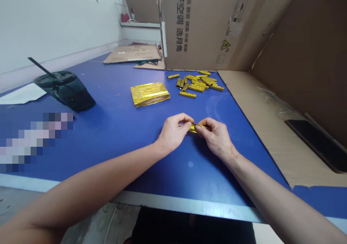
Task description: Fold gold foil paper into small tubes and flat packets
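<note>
Both hands meet over the middle of the blue bench (114, 128), pinching one small gold foil strip (195, 127) between them. The left hand (173, 132) has its grip closed on the strip's left end, and the right hand (215, 135) is closed on its right end. At 12 o'clock from the hands lies a pile of rolled gold foil pieces (197, 83); at 11 o'clock, a flat stack of gold foil sheets (149, 94). A dark lidded cup (65, 90) with a straw lies at 9 o'clock.

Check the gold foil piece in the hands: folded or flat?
Folded: gold foil piece shows as a narrow strip pinched between left hand and right hand.
</note>
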A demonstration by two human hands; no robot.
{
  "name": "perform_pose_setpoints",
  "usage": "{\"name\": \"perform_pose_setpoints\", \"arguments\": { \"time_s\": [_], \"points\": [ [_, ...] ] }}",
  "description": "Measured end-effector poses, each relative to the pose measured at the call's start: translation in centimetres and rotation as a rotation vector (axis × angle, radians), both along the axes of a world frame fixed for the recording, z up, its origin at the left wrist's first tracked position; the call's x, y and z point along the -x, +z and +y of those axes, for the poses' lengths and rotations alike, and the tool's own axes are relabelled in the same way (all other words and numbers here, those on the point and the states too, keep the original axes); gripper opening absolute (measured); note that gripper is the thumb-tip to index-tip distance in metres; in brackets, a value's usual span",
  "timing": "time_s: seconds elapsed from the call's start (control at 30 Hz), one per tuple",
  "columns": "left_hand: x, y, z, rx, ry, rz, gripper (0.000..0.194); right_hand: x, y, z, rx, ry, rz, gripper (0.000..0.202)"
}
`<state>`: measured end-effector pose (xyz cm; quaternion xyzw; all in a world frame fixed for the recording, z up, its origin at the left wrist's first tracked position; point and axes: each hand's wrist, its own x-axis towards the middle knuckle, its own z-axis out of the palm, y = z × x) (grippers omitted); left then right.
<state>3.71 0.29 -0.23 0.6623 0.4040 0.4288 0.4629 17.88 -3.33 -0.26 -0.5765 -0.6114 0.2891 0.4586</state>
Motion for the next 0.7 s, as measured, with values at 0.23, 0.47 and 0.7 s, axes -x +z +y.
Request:
{"name": "perform_pose_setpoints", "arguments": {
  "time_s": [0.23,0.47,0.7],
  "points": [
    [0.06,-0.17,0.42,0.036,0.017,-0.007,0.012,-0.10,-0.14,0.02,0.024,0.001,-0.095,0.015],
    [0.28,0.28,0.31,0.018,-0.013,0.026,0.010,-0.41,-0.15,0.30,0.057,0.011,-0.053,0.016],
    [0.32,0.08,0.41,-0.054,-0.024,0.082,0.008,-0.21,-0.14,0.11,0.020,0.024,-0.071,0.014]
  ]
}}
